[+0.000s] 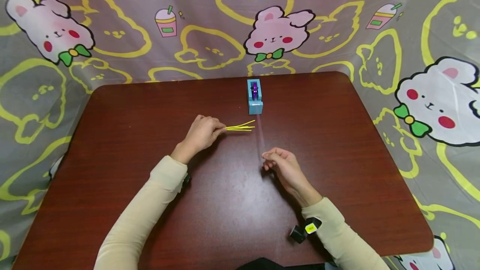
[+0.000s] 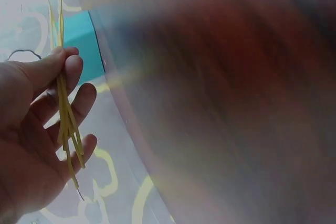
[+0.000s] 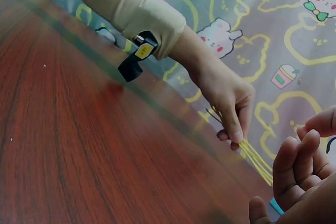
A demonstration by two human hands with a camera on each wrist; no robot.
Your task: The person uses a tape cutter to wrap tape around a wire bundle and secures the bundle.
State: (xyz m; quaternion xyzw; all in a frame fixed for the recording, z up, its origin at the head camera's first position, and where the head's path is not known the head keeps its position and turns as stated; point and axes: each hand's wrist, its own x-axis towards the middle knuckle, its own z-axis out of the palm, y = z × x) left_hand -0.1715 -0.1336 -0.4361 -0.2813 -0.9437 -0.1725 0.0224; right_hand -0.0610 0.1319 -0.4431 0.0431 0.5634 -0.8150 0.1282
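Note:
A bundle of thin yellow wires (image 1: pixel 241 127) is pinched between the thumb and forefinger of my left hand (image 1: pixel 201 133), its loose ends pointing right. In the left wrist view one wire (image 2: pixel 72 174) shows a bare tip. My right hand (image 1: pixel 285 168) pinches the end of a translucent purplish strip of tape (image 1: pixel 260 134). That strip runs back to a light blue tape dispenser (image 1: pixel 256 108) holding a purple roll (image 1: pixel 254 90). The wire ends lie just left of the strip; whether they touch it I cannot tell.
The brown wooden table (image 1: pixel 150 111) has rounded corners. A patterned curtain (image 1: pixel 210 3) with rabbit faces hangs behind it and at both sides. Each wrist wears a small black camera, the right one (image 1: pixel 298 234) hanging low over the table.

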